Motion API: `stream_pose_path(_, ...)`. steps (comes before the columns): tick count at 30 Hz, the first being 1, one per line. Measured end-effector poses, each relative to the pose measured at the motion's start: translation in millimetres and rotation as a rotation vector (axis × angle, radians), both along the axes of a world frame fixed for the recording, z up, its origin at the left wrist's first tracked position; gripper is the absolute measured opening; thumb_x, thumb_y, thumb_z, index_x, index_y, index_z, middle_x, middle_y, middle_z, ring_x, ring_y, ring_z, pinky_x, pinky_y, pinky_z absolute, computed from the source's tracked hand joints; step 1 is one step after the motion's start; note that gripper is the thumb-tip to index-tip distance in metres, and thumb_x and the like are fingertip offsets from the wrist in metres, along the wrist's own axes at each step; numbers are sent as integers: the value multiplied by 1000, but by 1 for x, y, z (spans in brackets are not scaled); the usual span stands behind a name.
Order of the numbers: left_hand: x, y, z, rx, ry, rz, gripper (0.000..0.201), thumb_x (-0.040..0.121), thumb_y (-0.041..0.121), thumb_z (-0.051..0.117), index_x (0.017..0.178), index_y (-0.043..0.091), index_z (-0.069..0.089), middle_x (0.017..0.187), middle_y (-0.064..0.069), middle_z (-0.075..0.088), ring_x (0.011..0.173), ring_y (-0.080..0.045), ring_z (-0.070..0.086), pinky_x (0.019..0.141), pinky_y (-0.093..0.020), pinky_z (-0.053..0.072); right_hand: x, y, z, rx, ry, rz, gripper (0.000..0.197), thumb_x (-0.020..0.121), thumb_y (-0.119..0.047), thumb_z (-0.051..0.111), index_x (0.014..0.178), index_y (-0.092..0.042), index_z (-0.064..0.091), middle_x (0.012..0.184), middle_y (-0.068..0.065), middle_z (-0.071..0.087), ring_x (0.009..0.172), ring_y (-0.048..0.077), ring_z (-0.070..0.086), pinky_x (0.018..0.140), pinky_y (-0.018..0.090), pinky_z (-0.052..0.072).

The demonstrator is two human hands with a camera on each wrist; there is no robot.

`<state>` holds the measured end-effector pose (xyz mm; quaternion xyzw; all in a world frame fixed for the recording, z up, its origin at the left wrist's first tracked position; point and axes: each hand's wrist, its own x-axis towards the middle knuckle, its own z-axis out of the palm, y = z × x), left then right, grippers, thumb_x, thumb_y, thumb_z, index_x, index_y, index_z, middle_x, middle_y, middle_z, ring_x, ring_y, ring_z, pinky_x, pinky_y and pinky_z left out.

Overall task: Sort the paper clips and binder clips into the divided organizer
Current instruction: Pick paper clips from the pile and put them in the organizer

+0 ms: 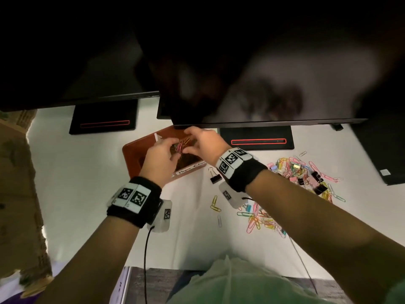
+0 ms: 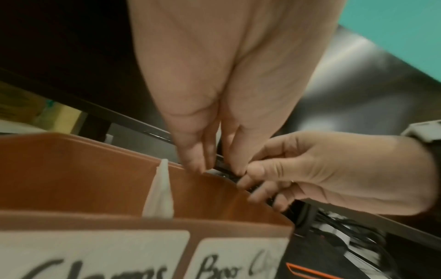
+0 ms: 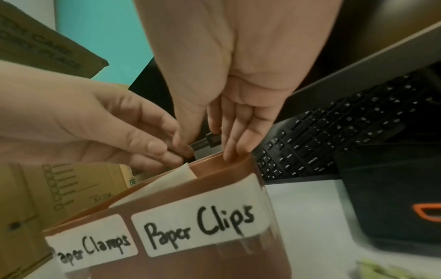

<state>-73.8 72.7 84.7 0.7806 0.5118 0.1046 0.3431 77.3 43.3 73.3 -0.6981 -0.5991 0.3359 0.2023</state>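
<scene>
A brown divided organizer [image 1: 131, 150] stands under the monitors, with a white divider [image 2: 161, 192] and front labels "Paper Clamps" [image 3: 93, 247] and "Paper Clips" [image 3: 198, 224]. Above its right compartment my left hand [image 1: 175, 148] and right hand [image 1: 189, 145] meet and pinch a small bunch of pink and yellow paper clips [image 1: 183, 144] between their fingertips. In the wrist views the left hand [image 2: 218, 168] and right hand [image 3: 207, 149] point down at the far rim, and the clips are hidden there.
Mixed piles of coloured paper clips and binder clips lie to the right [image 1: 302, 172] and nearer me [image 1: 260, 218]. A black binder clip [image 1: 213, 175] and yellow paper clips [image 1: 214, 204] lie loose. Monitor stands [image 1: 258, 139], a keyboard [image 3: 334, 128] and a cardboard box [image 1: 17, 172] surround the organizer.
</scene>
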Motion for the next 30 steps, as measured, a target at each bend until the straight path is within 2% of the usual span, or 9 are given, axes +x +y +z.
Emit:
stream_pose_path(2, -1, -16, -1, 75, -124, -83, 34, 86, 12, 61, 119, 16, 57, 112, 3, 55, 100, -11, 58, 90, -24, 48, 11, -17, -3, 94, 27, 3, 43, 86, -28, 65, 126, -17, 53, 121, 4, 59, 104, 17, 60, 94, 31, 49)
stream_pose_path(4, -2, -39, -13, 45, -156, -193, 29, 84, 16, 64, 112, 19, 59, 102, 9, 53, 86, -4, 56, 77, -17, 47, 28, -43, -10, 135, -1, -7, 31, 88, -25, 62, 118, -18, 57, 115, 1, 59, 94, 14, 60, 90, 29, 49)
stream_pose_path(6, -3, -60, -35, -36, -105, -290, 29, 81, 22, 68, 108, 23, 58, 97, 10, 51, 80, -3, 53, 72, -21, 47, 50, -72, -23, 45, -63, -14, 25, 90, -20, 59, 115, -18, 58, 110, 1, 59, 86, 13, 60, 87, 32, 52)
stream_pose_path(8, -2, -76, -58, -138, -16, -363, 42, 76, 30, 72, 113, 23, 54, 104, 8, 48, 87, -7, 50, 82, -29, 48, 70, -100, -37, -136, -128, -7, 29, 90, -17, 57, 119, -20, 57, 117, 2, 59, 92, 15, 60, 91, 33, 51)
stream_pose_path(11, 1, -93, -81, -222, 153, -460, 75, 66, 43, 77, 129, 24, 42, 124, 2, 41, 113, -16, 41, 101, -34, 39, 90, -130, -54, -276, -210, 44, 35, 90, -15, 56, 124, -21, 56, 133, 0, 53, 116, 18, 54, 103, 30, 43)
stream_pose_path(15, 8, -102, -95, -160, 248, -496, 90, 59, 46, 79, 134, 21, 37, 127, 0, 37, 117, -19, 36, 103, -33, 35, 92, -141, -61, -330, -385, 234, 50, 89, -29, 58, 137, -25, 43, 148, -3, 38, 134, 21, 36, 111, 41, 30)
stream_pose_path(18, 14, -101, -103, -159, 225, -467, 73, 66, 39, 77, 128, 18, 46, 122, -2, 43, 114, -20, 41, 100, -32, 38, 87, -136, -65, -337, -467, 310, 55, 88, -29, 58, 140, -27, 39, 147, -3, 35, 133, 22, 34, 109, 45, 29)
stream_pose_path(23, 20, -96, -108, -187, 68, -301, 31, 78, 11, 69, 108, 12, 62, 106, -5, 58, 97, -21, 56, 91, -36, 48, 88, -130, -70, -282, -414, 307, 42, 91, -28, 56, 132, -23, 50, 133, -1, 45, 121, 20, 45, 103, 39, 33)
stream_pose_path(30, 17, -95, -107, -188, 11, -249, 23, 78, 8, 69, 101, 9, 65, 91, -2, 58, 83, -17, 57, 82, -26, 48, 83, -119, -79, -231, -427, 320, 21, 94, -17, 49, 108, -21, 63, 113, -4, 60, 107, 18, 54, 98, 35, 34)
